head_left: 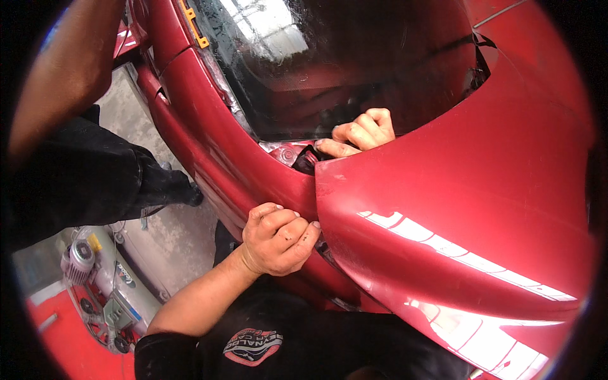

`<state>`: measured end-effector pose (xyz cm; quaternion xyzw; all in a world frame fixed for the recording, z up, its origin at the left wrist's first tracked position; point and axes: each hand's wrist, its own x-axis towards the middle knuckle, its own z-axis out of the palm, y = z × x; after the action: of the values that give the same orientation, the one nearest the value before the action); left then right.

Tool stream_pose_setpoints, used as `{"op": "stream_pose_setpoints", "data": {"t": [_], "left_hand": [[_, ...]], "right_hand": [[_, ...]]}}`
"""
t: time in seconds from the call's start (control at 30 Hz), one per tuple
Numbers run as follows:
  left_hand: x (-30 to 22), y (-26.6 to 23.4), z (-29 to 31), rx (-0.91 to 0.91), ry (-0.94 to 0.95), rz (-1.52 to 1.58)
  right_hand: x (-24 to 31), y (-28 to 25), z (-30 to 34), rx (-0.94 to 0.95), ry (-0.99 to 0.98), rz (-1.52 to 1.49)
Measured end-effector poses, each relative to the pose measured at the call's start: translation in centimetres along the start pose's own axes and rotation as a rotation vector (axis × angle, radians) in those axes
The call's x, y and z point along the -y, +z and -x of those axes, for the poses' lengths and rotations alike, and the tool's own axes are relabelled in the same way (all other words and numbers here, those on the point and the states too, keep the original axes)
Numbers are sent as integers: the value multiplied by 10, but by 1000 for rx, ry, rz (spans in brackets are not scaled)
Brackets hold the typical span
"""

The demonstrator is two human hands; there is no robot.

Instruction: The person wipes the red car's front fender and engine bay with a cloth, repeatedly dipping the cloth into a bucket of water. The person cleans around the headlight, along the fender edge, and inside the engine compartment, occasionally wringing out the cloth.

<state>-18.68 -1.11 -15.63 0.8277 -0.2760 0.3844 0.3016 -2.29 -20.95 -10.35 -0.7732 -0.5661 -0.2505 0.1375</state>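
My left hand (278, 239) is closed at the seam between the red fender (278, 180) and the red hood (456, 183). Its fingers curl inward, one fingertip touches the hood's side edge, and whatever lies inside the grip is hidden. Beyond the hood's rear edge, by the bottom of the windshield (342, 50), my right hand (362, 133) shows with bent fingers. The hood covers its wrist and forearm. Beside its thumb, a black part (307, 159) sits in the open corner gap; I cannot make out what those fingers hold.
Another person's arm (69, 76) and dark trouser leg (95, 174) are at the left, beside the car. A grey air compressor (120, 278) stands on the floor at lower left. A yellow-orange strip (193, 22) lies along the windshield pillar.
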Motion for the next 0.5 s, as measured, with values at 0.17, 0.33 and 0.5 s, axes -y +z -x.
{"op": "stream_pose_setpoints", "data": {"t": [0.17, 0.33, 0.5], "left_hand": [[3, -1, 1, -19, -1, 26], [2, -1, 3, -27, -7, 29], [1, -2, 4, -17, -5, 31]], "right_hand": [[2, -9, 3, 46, 27, 129], [3, 7, -7, -51, -14, 28], [9, 21, -11, -159, -9, -29]]}}
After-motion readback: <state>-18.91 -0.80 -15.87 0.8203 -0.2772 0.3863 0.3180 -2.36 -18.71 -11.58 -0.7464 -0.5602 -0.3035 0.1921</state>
